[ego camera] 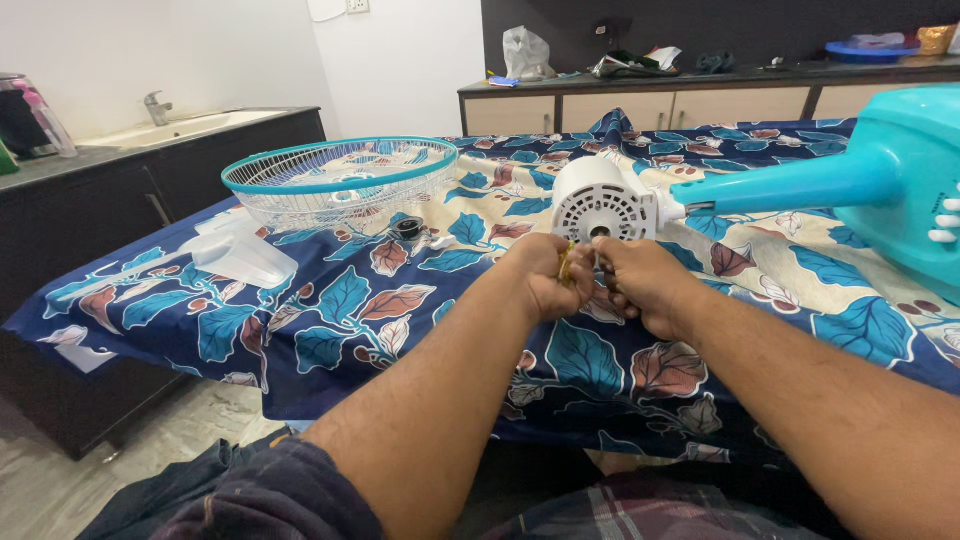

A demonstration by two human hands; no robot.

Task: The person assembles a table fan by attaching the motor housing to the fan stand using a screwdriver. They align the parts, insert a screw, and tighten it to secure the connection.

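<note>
Resting both forearms over the near edge of the table, I have my hands together just in front of the fan motor. My left hand is curled into a loose fist, with a small yellowish piece showing between thumb and fingers; what the piece is I cannot tell. My right hand is curled too, fingertips bent inward and touching the left hand; whether it grips anything of its own I cannot tell.

Under both hands lies the blue cloth with a leaf print, covering the whole tabletop. Just beyond my knuckles sits the white motor housing, round, its vented face turned toward me. A turquoise fan neck runs from the housing to the right and joins the turquoise fan base, which carries white buttons at the frame edge.

To the left, well apart from my hands: a small black ring-shaped part on the cloth, a clear plastic fan blade near the table's left edge, and behind them a wire fan guard with a turquoise rim, lying flat.

Farther back, left, a sink with a tap; at the far wall, a dark counter with clutter on it.
</note>
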